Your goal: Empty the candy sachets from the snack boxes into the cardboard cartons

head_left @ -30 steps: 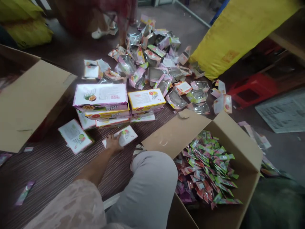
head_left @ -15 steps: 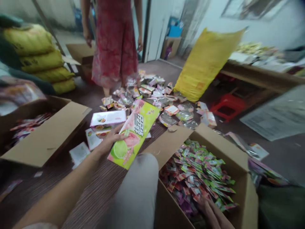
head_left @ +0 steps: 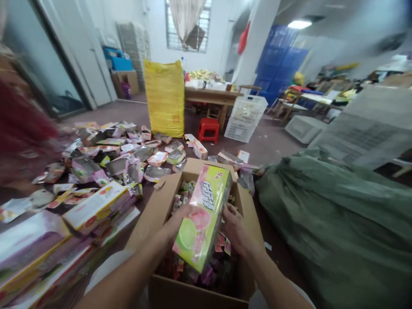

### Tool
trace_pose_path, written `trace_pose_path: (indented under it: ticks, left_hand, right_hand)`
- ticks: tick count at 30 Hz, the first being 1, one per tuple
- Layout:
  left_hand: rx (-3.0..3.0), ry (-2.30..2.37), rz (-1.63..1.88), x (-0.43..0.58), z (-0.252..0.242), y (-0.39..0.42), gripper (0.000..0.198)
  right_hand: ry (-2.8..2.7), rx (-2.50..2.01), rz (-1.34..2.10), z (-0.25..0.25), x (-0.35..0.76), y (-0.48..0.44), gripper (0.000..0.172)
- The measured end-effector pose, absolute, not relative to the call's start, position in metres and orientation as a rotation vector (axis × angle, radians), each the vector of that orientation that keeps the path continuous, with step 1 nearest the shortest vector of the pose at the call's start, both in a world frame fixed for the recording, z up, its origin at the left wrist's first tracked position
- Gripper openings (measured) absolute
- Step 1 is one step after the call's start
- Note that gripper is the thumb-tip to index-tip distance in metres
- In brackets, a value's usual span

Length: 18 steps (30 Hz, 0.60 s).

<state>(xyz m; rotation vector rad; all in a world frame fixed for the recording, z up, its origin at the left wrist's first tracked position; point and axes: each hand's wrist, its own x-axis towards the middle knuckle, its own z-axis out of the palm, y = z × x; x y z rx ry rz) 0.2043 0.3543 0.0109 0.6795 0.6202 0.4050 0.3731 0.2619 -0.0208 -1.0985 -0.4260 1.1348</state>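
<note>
A green-and-pink candy box [head_left: 206,214] with a lime picture is tilted above an open cardboard carton [head_left: 146,214]. My left hand [head_left: 178,223] grips its left edge, the thumb on the printed face. At the opposite side, the curled fingers of my right hand [head_left: 236,227] press against the box's edge; their tips are partly hidden. Beneath the box, the carton holds a heap of small wrapped packets [head_left: 209,274] in purple, red and green. Similar printed boxes [head_left: 96,206] lie stacked at the lower left.
Torn, emptied boxes [head_left: 128,165] litter the floor ahead and left. A yellow sack [head_left: 164,98], a red stool [head_left: 209,129] and white crates [head_left: 246,118] stand beyond. On the right bulges a dark green sack [head_left: 337,223]. A person in red clothing [head_left: 25,128] is at the left edge.
The view has swung right. My left hand has brought the green-and-pink candy box over the carton, and my right hand has come up from the packets to the box's side.
</note>
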Motion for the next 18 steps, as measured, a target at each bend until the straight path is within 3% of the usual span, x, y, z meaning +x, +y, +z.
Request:
trace_pose_path:
  ticks: [3, 8, 14, 18]
  left_hand:
    - [0.835, 0.775, 0.479, 0.22, 0.004, 0.368, 0.071]
    - [1.066, 0.982, 0.496, 0.228, -0.007, 0.39, 0.078]
    - [1.469, 1.183, 0.346, 0.215, -0.026, 0.399, 0.078]
    - [1.012, 1.024, 0.273, 0.201, -0.048, 0.404, 0.067]
  right_hand:
    - [-0.577, -1.376, 0.725, -0.038, 0.379, 0.261, 0.052]
    - [-1.599, -1.531, -0.103, -0.023, 0.369, 0.263, 0.025]
    - [-2.263, -1.679, -0.12, -0.025, 0.352, 0.261, 0.025]
    - [-2.387, -1.569, -0.032, -0.025, 0.36, 0.252, 0.015]
